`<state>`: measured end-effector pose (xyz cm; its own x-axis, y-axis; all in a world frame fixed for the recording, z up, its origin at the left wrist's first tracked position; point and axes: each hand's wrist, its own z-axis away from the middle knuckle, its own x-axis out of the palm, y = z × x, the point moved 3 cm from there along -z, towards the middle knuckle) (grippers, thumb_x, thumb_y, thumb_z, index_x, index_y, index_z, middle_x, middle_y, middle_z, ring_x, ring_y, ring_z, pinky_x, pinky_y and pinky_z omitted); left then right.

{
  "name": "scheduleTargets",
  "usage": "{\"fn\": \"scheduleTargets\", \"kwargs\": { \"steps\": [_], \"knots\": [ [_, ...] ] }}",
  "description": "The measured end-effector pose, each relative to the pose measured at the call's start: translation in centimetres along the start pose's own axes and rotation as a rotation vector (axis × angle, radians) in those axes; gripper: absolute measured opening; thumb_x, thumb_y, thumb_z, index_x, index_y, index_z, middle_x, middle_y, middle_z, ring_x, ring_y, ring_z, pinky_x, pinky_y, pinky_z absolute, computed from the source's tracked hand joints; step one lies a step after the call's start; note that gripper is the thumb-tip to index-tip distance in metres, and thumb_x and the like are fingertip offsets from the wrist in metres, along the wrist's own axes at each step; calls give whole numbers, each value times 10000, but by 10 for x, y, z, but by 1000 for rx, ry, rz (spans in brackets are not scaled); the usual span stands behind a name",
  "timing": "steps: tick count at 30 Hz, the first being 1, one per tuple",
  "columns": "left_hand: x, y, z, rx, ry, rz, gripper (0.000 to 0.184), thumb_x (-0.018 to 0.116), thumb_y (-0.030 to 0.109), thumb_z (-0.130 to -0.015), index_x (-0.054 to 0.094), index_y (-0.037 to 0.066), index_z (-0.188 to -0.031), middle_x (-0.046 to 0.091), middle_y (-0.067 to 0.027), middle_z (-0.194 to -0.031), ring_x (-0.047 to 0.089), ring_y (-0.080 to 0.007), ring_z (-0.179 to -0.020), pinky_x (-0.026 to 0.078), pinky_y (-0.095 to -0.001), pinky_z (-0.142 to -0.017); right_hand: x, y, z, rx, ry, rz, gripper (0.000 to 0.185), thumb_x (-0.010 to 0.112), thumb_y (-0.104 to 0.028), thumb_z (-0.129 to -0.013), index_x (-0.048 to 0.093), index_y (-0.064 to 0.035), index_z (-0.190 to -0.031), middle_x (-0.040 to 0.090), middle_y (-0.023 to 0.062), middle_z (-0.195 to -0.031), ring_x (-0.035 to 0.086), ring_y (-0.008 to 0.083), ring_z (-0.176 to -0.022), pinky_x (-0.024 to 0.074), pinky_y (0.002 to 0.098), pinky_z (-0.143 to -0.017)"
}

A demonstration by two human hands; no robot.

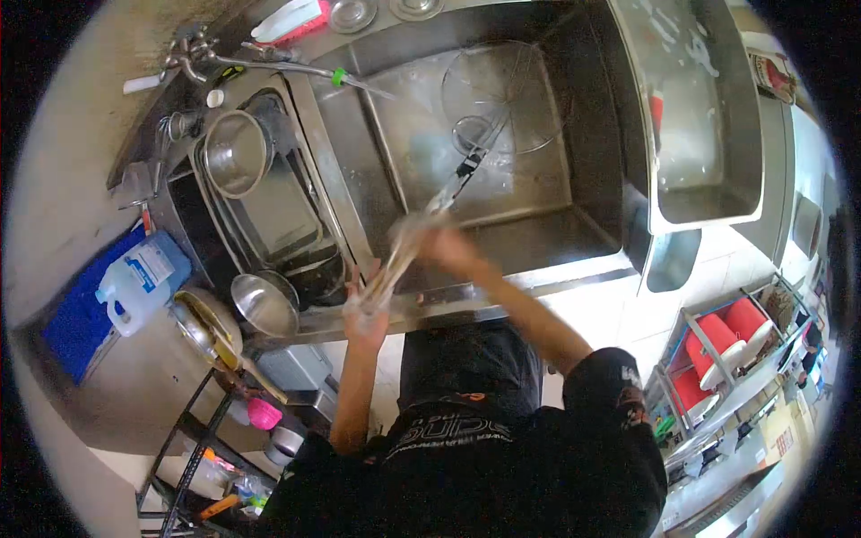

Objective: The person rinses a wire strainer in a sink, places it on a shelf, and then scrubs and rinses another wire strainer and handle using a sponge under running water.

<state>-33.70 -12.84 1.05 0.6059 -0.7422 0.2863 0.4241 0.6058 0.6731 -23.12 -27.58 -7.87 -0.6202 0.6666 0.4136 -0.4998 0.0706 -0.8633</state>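
Note:
A long-handled wire skimmer (547,67) slants across the large steel sink (574,224), its round wire head lying over the basin floor. My left hand (366,314) is closed around the lower end of its handle, near the sink's front edge. Higher up the handle is my right hand (441,247), wrapped on it and blurred by motion. A whitish smear, like suds or a cloth, covers the handle between both hands; I cannot make out which. Inside the skimmer's outline shows a smaller round fitting (471,134) on the sink floor. The faucet spout (296,68) with a green band points over the basin.
On the left are a steel pot (238,154), rectangular pans (287,215), a steel bowl (265,305) and a plastic jug (143,280). A brush (291,22) lies behind the sink. To the right are a steel trough (695,152) and a rack with red items (717,350).

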Motion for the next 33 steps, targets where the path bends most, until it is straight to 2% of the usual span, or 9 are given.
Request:
{"fn": "scheduleTargets", "kwargs": {
  "steps": [2, 6, 12, 13, 16, 22, 25, 31, 33],
  "knots": [
    [3, 8, -4, 135, -113, -412, 455, 414, 323, -944, 324, 143, -1352, 307, -184, -1413, 324, -329, -1294, 237, -450, -1096, -46, 35, -14, 135, 207, 213, 344, 542, -272, -890, 548, -29, -1132, 565, 108, -1123, 542, 239, -993, 441, 367, -879],
    [-5, -6, 3, -173, 74, 446, 455, 394, 289, -959, 273, 149, -1374, 315, -186, -1403, 340, -332, -1283, 244, -447, -1097, -35, 41, 3, 16, 373, -102, 291, 527, -263, -897, 579, -22, -1051, 600, 139, -1059, 569, 239, -951, 443, 369, -877],
    [8, 3, -3, -213, -22, 450, 519, 446, 252, -939, 229, 159, -1401, 340, -184, -1389, 358, -343, -1272, 280, -494, -1075, -100, 89, -4, 64, 330, 508, 204, 508, -67, -892, 617, -48, -1063, 654, 85, -802, 611, 194, -636, 497, 324, -555],
    [4, 3, 8, -229, -11, 447, 519, 446, 252, -939, 229, 159, -1401, 340, -184, -1389, 358, -343, -1272, 280, -494, -1075, -138, 147, -26, 159, 344, 1154, 182, 507, -140, -883, 627, -20, -949, 641, 168, -903, 619, 242, -783, 481, 369, -756],
    [17, 11, 3, -312, -97, 456, 576, 514, 204, -894, 239, 158, -1399, 333, -185, -1397, 350, -351, -1280, 267, -512, -1078, -162, 89, -37, -294, 475, 810, 295, 456, -220, -937, 598, -9, -1086, 649, 69, -789, 598, 175, -650, 474, 284, -592],
    [9, 29, -1, -266, -115, 449, 536, 522, 170, -882, 297, 133, -1367, 316, -201, -1405, 324, -362, -1295, 278, -516, -1073, -176, 78, -45, -96, 484, 901, 368, 489, -325, -925, 608, 2, -1048, 665, 154, -869, 642, 249, -776, 515, 349, -703],
    [2, 30, -12, -223, -8, 322, 536, 524, 175, -884, 298, 119, -1367, 332, -211, -1388, 329, -378, -1285, 294, -552, -1050, -170, 100, -43, -126, 419, 682, 167, 526, -110, -856, 652, -40, -940, 661, 153, -944, 630, 290, -911, 479, 392, -816],
    [-15, 25, -3, -189, 62, 261, 551, 545, 132, -852, 327, 108, -1357, 331, -226, -1379, 332, -388, -1279, 296, -576, -1040, -157, 91, -28, -414, 466, 386, 204, 502, -61, -892, 606, -47, -1066, 653, 129, -896, 625, 240, -711, 514, 354, -672],
    [-17, 23, -6, -213, 55, 482, 589, 561, 138, -836, 309, 108, -1367, 315, -222, -1389, 319, -396, -1286, 284, -594, -1038, -171, 73, -19, -65, 642, 835, 245, 489, -206, -933, 593, -47, -1088, 638, 124, -842, 558, 204, -611, 486, 349, -595]
  ]
}}
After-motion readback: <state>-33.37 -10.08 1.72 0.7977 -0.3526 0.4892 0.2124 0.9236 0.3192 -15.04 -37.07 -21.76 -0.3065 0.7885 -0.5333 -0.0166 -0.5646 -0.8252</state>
